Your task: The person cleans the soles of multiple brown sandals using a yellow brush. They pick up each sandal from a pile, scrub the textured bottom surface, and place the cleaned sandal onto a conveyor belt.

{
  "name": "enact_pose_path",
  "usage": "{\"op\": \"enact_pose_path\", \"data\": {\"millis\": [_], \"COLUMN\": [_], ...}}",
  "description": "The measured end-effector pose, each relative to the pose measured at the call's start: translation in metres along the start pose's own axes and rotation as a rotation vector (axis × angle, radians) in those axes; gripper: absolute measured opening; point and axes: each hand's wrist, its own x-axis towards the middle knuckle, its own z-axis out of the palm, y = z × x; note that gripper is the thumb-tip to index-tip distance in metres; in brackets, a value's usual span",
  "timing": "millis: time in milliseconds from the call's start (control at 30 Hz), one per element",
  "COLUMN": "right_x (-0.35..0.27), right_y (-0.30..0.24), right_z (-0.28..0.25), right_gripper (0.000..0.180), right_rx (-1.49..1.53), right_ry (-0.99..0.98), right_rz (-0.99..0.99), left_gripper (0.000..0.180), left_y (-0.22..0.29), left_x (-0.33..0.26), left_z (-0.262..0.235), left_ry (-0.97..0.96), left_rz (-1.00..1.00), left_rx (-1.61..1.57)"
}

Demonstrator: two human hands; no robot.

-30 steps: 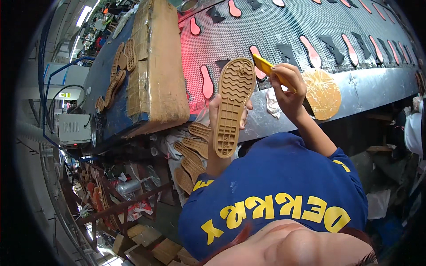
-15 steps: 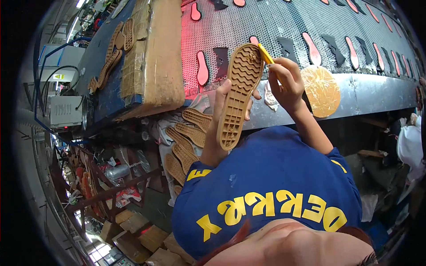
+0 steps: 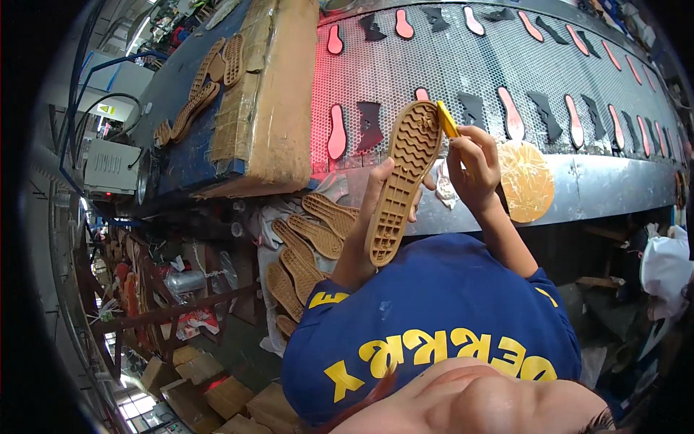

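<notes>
A perforated metal bench (image 3: pixel 448 69) spans the far side; left of it stands a blue housing padded with cardboard (image 3: pixel 246 123). Nearer, a tan shoe sole (image 3: pixel 409 177) slants tread up, clamped by its edges in the left hand (image 3: pixel 376 188). Right of it, the right hand (image 3: pixel 474 170) is closed around a yellow tool (image 3: pixel 447 121), its tip at the sole's far right rim; contact cannot be told.

Brightly lit across the upper middle, tinted red on the mesh (image 3: pixel 340 79), glinting off the counter (image 3: pixel 600 184); shadowed beneath it. Overexposed in spots at lower left. Crisp on the sole (image 3: pixel 405 184); bowed toward the rim, black in the corners.
</notes>
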Motion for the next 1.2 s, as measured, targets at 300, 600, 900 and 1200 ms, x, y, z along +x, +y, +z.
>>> {"op": "enact_pose_path", "data": {"millis": [300,600,900,1200], "right_x": [0.001,-0.010,-0.007,-0.008], "right_y": [-0.019,-0.047,-0.023,-0.002], "right_z": [-0.018,-0.016,-0.004,0.010], "right_gripper": [0.023,0.030,0.029,0.023], "right_rx": [-0.001,0.331,0.272,0.558], "right_ry": [0.118,-0.251,-0.291,-0.419], "right_rz": [0.025,0.066,0.186,0.635], "left_gripper": [0.059,0.068,0.075,0.065], "left_y": [0.002,-0.004,-0.023,-0.023], "left_x": [-0.003,0.009,0.012,0.015], "left_z": [0.000,-0.023,-0.072,-0.096], "left_ry": [0.013,-0.054,-0.221,-0.176], "left_rz": [0.012,0.018,-0.082,-0.084], "left_rx": [0.088,-0.081,-0.300,-0.380]}}
